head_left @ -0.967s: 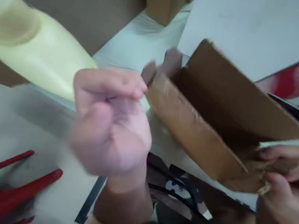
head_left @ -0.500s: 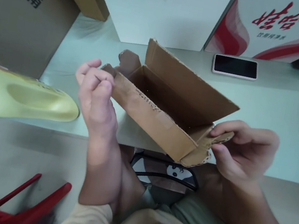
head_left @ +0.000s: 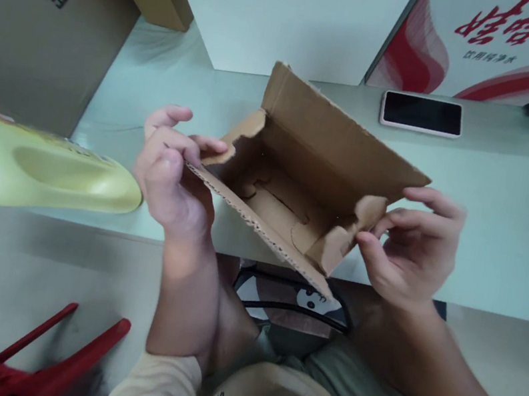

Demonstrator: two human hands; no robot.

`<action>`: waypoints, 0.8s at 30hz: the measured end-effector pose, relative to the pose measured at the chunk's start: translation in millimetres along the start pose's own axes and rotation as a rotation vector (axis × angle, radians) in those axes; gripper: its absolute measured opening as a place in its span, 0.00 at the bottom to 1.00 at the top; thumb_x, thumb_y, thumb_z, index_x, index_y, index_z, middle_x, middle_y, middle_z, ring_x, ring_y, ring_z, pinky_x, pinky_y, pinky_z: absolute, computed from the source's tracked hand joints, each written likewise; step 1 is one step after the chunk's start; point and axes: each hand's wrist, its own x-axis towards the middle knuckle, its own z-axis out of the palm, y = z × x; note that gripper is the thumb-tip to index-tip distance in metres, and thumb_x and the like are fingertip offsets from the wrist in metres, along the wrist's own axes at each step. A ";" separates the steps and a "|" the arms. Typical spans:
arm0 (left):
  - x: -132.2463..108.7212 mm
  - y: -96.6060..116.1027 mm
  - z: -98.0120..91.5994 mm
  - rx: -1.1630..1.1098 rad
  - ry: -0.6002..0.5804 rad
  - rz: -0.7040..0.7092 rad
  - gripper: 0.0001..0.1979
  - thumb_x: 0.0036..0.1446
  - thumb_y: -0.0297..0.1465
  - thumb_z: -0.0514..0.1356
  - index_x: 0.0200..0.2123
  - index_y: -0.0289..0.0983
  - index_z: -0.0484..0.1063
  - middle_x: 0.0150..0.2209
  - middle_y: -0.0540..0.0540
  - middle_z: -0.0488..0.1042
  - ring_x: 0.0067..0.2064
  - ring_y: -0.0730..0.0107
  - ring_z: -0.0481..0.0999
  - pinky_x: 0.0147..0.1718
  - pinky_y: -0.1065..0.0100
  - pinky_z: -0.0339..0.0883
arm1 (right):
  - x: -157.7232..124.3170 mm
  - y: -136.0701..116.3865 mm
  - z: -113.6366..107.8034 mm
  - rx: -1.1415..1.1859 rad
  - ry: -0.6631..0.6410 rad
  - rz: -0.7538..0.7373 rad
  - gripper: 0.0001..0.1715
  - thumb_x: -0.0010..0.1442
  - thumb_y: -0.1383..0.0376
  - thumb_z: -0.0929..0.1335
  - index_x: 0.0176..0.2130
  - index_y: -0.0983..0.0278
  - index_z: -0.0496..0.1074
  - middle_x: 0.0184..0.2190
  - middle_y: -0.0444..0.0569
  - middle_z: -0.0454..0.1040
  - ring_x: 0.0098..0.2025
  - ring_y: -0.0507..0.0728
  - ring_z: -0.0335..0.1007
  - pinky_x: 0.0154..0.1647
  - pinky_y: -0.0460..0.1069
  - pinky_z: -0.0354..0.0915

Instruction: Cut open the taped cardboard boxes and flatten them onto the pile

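Note:
A small brown cardboard box (head_left: 334, 145) is held up tilted over the near edge of the table, its open top facing me. Interlocked bottom flaps show inside it. At its left end my left hand (head_left: 168, 168) grips the box, with a finger against the left end flap (head_left: 242, 133), which folds inward. My right hand (head_left: 414, 243) pinches the right end near its folded flap (head_left: 344, 235). The long back flap stands up; the near long flap slants outward towards me.
A phone (head_left: 421, 113) lies on the pale table (head_left: 504, 218) before a red-and-white carton (head_left: 421, 48). A white box (head_left: 294, 20) stands at the back. To the left are a yellow-green bottle (head_left: 59, 177) and a large carton (head_left: 31, 44). Red chair legs (head_left: 80, 356) show below.
The box has tilted so its inside faces me more. Both end flaps now fold inward, and the near flap has swung outward. My right hand has moved left and up.

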 end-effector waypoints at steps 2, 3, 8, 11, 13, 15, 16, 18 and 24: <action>0.0 2.1 0.2 -0.079 -0.001 -0.076 0.14 0.61 0.41 0.62 0.28 0.40 0.67 0.35 0.47 0.65 0.40 0.68 0.78 0.27 0.70 0.77 | -1.2 7.2 4.6 -0.132 0.095 -0.093 0.28 0.51 0.58 0.81 0.47 0.51 0.71 0.56 0.47 0.64 0.31 0.50 0.64 0.29 0.53 0.68; 0.0 2.5 0.0 -0.099 -0.002 -0.100 0.12 0.60 0.41 0.63 0.31 0.40 0.68 0.37 0.47 0.67 0.37 0.69 0.77 0.24 0.70 0.76 | -1.3 10.3 7.4 -0.166 0.148 -0.145 0.33 0.50 0.57 0.82 0.51 0.50 0.70 0.57 0.48 0.63 0.35 0.52 0.66 0.31 0.53 0.68; -0.6 -10.3 -3.7 -0.138 -0.086 -0.023 0.19 0.54 0.47 0.69 0.43 0.44 0.70 0.45 0.47 0.66 0.45 0.66 0.76 0.27 0.71 0.78 | -6.4 17.3 20.0 0.148 0.012 -0.154 0.46 0.57 0.53 0.76 0.69 0.43 0.60 0.59 0.49 0.71 0.54 0.64 0.73 0.51 0.63 0.73; -1.1 -24.5 -7.3 -0.059 -0.116 0.147 0.23 0.56 0.48 0.70 0.50 0.46 0.70 0.49 0.48 0.64 0.50 0.67 0.74 0.37 0.68 0.80 | -11.4 15.8 19.9 0.386 -0.079 -0.125 0.39 0.62 0.46 0.68 0.69 0.49 0.64 0.61 0.50 0.75 0.60 0.68 0.74 0.60 0.69 0.71; -1.4 -28.1 -9.8 0.065 -0.158 0.167 0.26 0.56 0.48 0.70 0.54 0.47 0.70 0.52 0.48 0.66 0.52 0.65 0.75 0.47 0.62 0.81 | -12.4 15.1 16.7 0.314 -0.095 -0.140 0.32 0.66 0.45 0.64 0.63 0.53 0.73 0.57 0.49 0.78 0.60 0.68 0.74 0.66 0.71 0.67; -1.6 -24.4 -11.1 0.192 -0.216 0.101 0.24 0.57 0.46 0.70 0.53 0.47 0.72 0.55 0.46 0.70 0.56 0.60 0.76 0.56 0.56 0.78 | -11.9 15.8 13.5 0.163 -0.148 -0.202 0.28 0.69 0.46 0.60 0.54 0.55 0.80 0.51 0.49 0.81 0.57 0.68 0.76 0.70 0.71 0.63; -1.7 -20.5 -11.1 0.252 -0.255 0.052 0.20 0.58 0.45 0.69 0.51 0.47 0.74 0.56 0.46 0.72 0.58 0.58 0.76 0.60 0.54 0.76 | -11.6 16.3 12.8 0.110 -0.176 -0.235 0.28 0.70 0.47 0.60 0.51 0.55 0.81 0.49 0.48 0.82 0.55 0.67 0.77 0.70 0.71 0.63; -1.7 -11.5 -9.4 0.353 -0.355 -0.025 0.09 0.62 0.38 0.65 0.45 0.46 0.79 0.55 0.47 0.77 0.60 0.56 0.77 0.65 0.51 0.71 | -11.3 17.3 13.9 0.087 -0.175 -0.262 0.26 0.69 0.47 0.60 0.50 0.54 0.81 0.46 0.48 0.82 0.52 0.67 0.78 0.67 0.72 0.65; -2.5 -5.3 -1.2 0.371 -0.428 -0.078 0.13 0.58 0.25 0.61 0.37 0.47 0.85 0.44 0.52 0.85 0.53 0.59 0.83 0.72 0.46 0.64 | -14.7 31.5 21.8 0.174 0.129 0.022 0.22 0.68 0.45 0.63 0.51 0.51 0.77 0.51 0.51 0.76 0.55 0.65 0.74 0.60 0.65 0.72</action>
